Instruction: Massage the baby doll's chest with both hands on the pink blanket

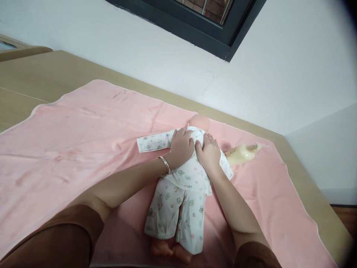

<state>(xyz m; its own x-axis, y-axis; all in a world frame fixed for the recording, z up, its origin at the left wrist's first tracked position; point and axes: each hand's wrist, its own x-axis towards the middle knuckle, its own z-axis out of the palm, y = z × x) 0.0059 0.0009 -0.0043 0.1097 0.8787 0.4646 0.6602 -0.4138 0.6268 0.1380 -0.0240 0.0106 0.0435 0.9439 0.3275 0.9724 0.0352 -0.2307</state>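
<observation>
A baby doll lies on a pink blanket, its bare head (199, 121) away from me and its feet (173, 251) toward me. It wears a white printed top (182, 175) and matching trousers (191, 219). My left hand (182, 148) rests on the top's upper left side, fingers stretched toward the shoulder, a bracelet (165, 165) on the wrist. Opposite it, my right hand (208, 152) lies over the upper right side, thumb apart from the fingers. The left sleeve (154, 142) extends flat; part of the right sleeve (226, 165) is hidden under my right hand.
The pink blanket (83, 123) covers much of a wooden table (69, 67). To the doll's right sits a glossy pale-yellow object (242, 153) with a ribbed brownish part. A white wall (156, 56) with a dark-framed window (195, 28) rises behind the table.
</observation>
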